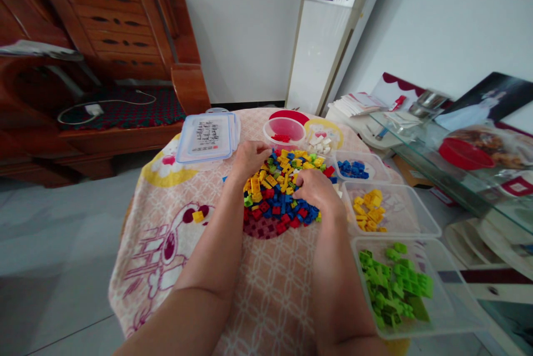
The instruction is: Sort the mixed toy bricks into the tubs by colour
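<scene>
A heap of mixed red, yellow, blue and green building bricks (280, 192) lies in the middle of a small table under a pink cartoon-print cloth (266, 289). My left hand (249, 159) rests on the heap's far left edge, fingers curled down into the bricks. At the heap's right side, my right hand (317, 189) is also curled, its fingertips pressed among the bricks. What either hand grips is hidden. Clear tubs to the right hold sorted green bricks (393, 284), yellow bricks (368, 209) and blue bricks (352, 168).
Behind the heap stand a round tub with red bricks (284, 133), a tub of white bricks (321, 144) and stacked lids (206, 136). One yellow brick (198, 216) lies loose at the left. A wooden bench (104, 67) is at the left, a glass table (462, 161) at the right.
</scene>
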{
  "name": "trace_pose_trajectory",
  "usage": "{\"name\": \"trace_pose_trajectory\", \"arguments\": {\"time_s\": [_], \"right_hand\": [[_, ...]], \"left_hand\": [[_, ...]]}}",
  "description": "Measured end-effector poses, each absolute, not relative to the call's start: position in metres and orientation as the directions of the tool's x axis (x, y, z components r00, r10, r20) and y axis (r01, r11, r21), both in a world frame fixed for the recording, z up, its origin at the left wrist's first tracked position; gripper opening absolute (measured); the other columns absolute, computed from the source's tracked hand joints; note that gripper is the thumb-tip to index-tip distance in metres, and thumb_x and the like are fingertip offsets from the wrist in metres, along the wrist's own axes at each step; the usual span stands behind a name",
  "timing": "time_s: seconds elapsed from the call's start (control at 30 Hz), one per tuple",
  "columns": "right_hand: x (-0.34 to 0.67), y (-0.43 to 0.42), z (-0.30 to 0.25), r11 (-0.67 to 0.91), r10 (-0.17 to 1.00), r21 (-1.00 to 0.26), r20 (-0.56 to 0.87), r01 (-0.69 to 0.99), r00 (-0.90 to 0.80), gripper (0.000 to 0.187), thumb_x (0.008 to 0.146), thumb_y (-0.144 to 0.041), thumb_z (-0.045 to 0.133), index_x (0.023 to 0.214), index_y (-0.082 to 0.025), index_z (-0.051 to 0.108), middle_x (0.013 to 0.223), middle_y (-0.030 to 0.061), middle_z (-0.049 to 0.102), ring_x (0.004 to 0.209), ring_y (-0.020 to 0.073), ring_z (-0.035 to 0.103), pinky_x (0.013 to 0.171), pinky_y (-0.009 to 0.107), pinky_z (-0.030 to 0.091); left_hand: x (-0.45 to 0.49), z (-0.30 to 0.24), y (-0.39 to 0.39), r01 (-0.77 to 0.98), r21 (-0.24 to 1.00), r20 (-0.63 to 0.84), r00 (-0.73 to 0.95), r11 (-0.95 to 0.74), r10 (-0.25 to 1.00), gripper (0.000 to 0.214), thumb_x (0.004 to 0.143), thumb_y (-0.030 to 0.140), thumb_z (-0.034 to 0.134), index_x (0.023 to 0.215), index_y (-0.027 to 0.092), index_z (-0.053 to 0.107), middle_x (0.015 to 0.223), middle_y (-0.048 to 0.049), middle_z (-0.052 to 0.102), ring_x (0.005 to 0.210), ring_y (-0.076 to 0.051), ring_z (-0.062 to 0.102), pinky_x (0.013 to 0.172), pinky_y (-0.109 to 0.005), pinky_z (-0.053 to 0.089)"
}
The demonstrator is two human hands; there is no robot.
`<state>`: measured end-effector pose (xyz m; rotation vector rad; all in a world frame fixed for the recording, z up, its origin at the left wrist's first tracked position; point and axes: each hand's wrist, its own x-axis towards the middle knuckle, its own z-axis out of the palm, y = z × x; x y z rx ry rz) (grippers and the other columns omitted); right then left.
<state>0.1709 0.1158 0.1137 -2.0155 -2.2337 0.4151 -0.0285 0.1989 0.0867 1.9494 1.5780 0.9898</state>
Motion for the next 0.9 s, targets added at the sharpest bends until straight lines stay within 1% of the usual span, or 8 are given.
{"name": "trace_pose_trajectory", "arguments": {"time_s": [0.1, 0.17, 0.33, 0.43, 0.5, 0.57, 0.7, 0.9], "right_hand": [[0.161, 0.117, 0.112, 0.098, 0.985, -0.215, -0.121, 0.972, -0.126, 0.017, 0.074, -0.016, 0.08, 0.09, -0.018, 0.076, 0.095, 0.008, 0.076, 0.096, 0.0228, 0.07, 0.074, 0.027, 0.045], [0.161, 0.117, 0.111, 0.1, 0.984, -0.247, -0.117, 0.964, -0.132, 0.017, 0.074, -0.014, 0.079, 0.09, -0.017, 0.076, 0.094, 0.008, 0.076, 0.095, 0.0228, 0.07, 0.075, 0.027, 0.045], [0.179, 0.121, 0.106, 0.047, 0.999, -0.498, 0.009, 0.866, -0.05, 0.024, 0.072, -0.018, 0.08, 0.095, -0.018, 0.076, 0.085, 0.0039, 0.075, 0.083, 0.02, 0.07, 0.075, 0.028, 0.048], [0.193, 0.127, 0.097, -0.006, 0.991, -0.641, 0.1, 0.767, 0.091, 0.018, 0.074, -0.025, 0.075, 0.091, -0.019, 0.076, 0.076, 0.0016, 0.073, 0.074, 0.02, 0.07, 0.072, 0.029, 0.05], [0.202, 0.133, 0.089, -0.027, 0.964, -0.711, 0.168, 0.702, 0.207, 0.019, 0.074, -0.029, 0.072, 0.089, -0.019, 0.076, 0.072, 0.0014, 0.072, 0.069, 0.0204, 0.069, 0.07, 0.031, 0.052], [0.21, 0.138, 0.082, -0.028, 0.912, -0.749, 0.252, 0.662, 0.324, 0.022, 0.074, -0.032, 0.069, 0.089, -0.018, 0.076, 0.07, 0.0026, 0.072, 0.068, 0.0214, 0.069, 0.07, 0.032, 0.053], [0.223, 0.143, 0.074, -0.021, 0.751, -0.778, 0.402, 0.628, 0.523, 0.027, 0.077, -0.033, 0.063, 0.093, -0.016, 0.075, 0.072, 0.0057, 0.072, 0.073, 0.0243, 0.069, 0.071, 0.035, 0.055], [0.227, 0.14, 0.077, -0.077, 0.501, -0.772, 0.517, 0.631, 0.694, 0.025, 0.079, -0.025, 0.055, 0.096, -0.016, 0.071, 0.088, 0.0101, 0.072, 0.076, 0.0238, 0.068, 0.076, 0.037, 0.056]], "left_hand": [[-0.029, 0.085, 0.2, 0.638, 0.728, 0.258, 0.084, -0.251, 0.963, 0.033, 0.083, 0.035, 0.057, 0.092, 0.015, 0.082, 0.074, -0.0057, 0.075, 0.07, -0.019, 0.064, 0.069, -0.028, 0.046], [-0.029, 0.084, 0.2, 0.635, 0.73, 0.263, 0.081, -0.253, 0.961, 0.032, 0.083, 0.035, 0.058, 0.091, 0.015, 0.082, 0.074, -0.0057, 0.075, 0.071, -0.02, 0.064, 0.069, -0.028, 0.046], [-0.03, 0.086, 0.199, 0.643, 0.725, 0.26, 0.076, -0.246, 0.963, 0.031, 0.082, 0.035, 0.058, 0.088, 0.016, 0.081, 0.073, -0.0055, 0.075, 0.069, -0.019, 0.063, 0.068, -0.028, 0.046], [-0.03, 0.087, 0.198, 0.634, 0.732, 0.262, 0.076, -0.25, 0.962, 0.031, 0.082, 0.034, 0.058, 0.088, 0.015, 0.081, 0.073, -0.0055, 0.075, 0.07, -0.019, 0.063, 0.067, -0.028, 0.046], [-0.03, 0.087, 0.198, 0.627, 0.738, 0.263, 0.073, -0.249, 0.962, 0.031, 0.082, 0.034, 0.058, 0.089, 0.016, 0.081, 0.073, -0.0053, 0.075, 0.07, -0.019, 0.063, 0.067, -0.027, 0.046], [-0.03, 0.087, 0.198, 0.626, 0.741, 0.259, 0.071, -0.246, 0.963, 0.03, 0.082, 0.034, 0.059, 0.089, 0.016, 0.082, 0.072, -0.0051, 0.074, 0.07, -0.019, 0.063, 0.068, -0.027, 0.047], [-0.029, 0.088, 0.197, 0.631, 0.739, 0.251, 0.067, -0.236, 0.966, 0.029, 0.082, 0.033, 0.059, 0.087, 0.015, 0.081, 0.071, -0.0051, 0.074, 0.069, -0.019, 0.063, 0.069, -0.028, 0.047], [-0.029, 0.087, 0.199, 0.644, 0.723, 0.257, 0.085, -0.25, 0.963, 0.03, 0.082, 0.033, 0.058, 0.088, 0.015, 0.081, 0.074, -0.0054, 0.075, 0.07, -0.019, 0.064, 0.069, -0.028, 0.047]]}}
